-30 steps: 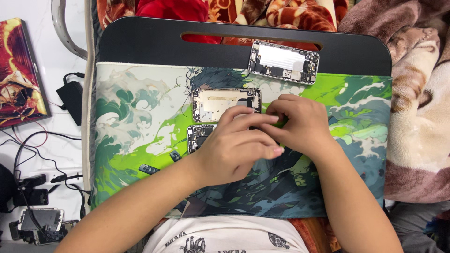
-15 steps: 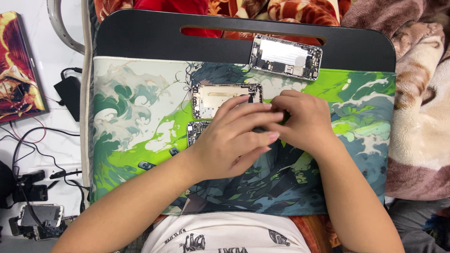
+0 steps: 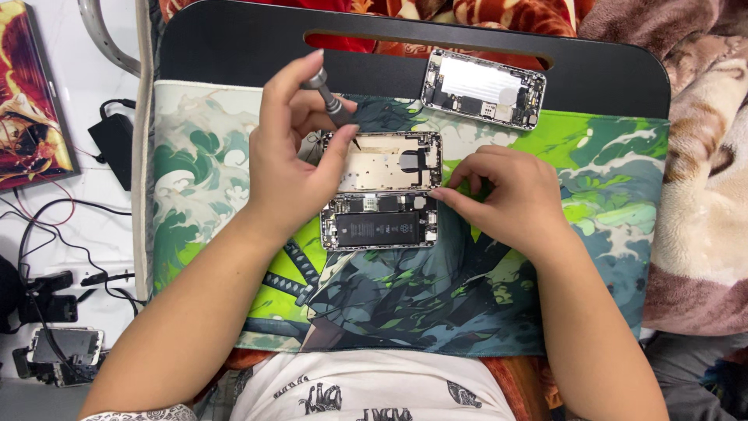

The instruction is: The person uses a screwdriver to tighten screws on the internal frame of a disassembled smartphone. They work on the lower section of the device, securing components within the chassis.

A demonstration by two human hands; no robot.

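An opened phone lies on the green patterned mat point(image 3: 592, 156), its screen half point(image 3: 393, 161) folded back above the body with the black battery point(image 3: 379, 222). My left hand point(image 3: 292, 156) grips a small grey screwdriver point(image 3: 329, 101), tip pointing down at the top left corner of the screen half. My right hand point(image 3: 506, 195) rests at the phone's right edge, fingertips pinched against the seam between the two halves. What lies under those fingertips is hidden.
A second bare phone housing point(image 3: 483, 88) lies at the mat's far edge on the black lap tray point(image 3: 234, 47). A blanket point(image 3: 701, 156) is on the right. On the left floor are a black charger point(image 3: 117, 144), cables, a book point(image 3: 31, 93) and another phone part point(image 3: 66, 351).
Both hands were bunched together over the phone, hiding it. Now they have parted: the left hand has lifted up and left with the screwdriver, and the phone body shows.
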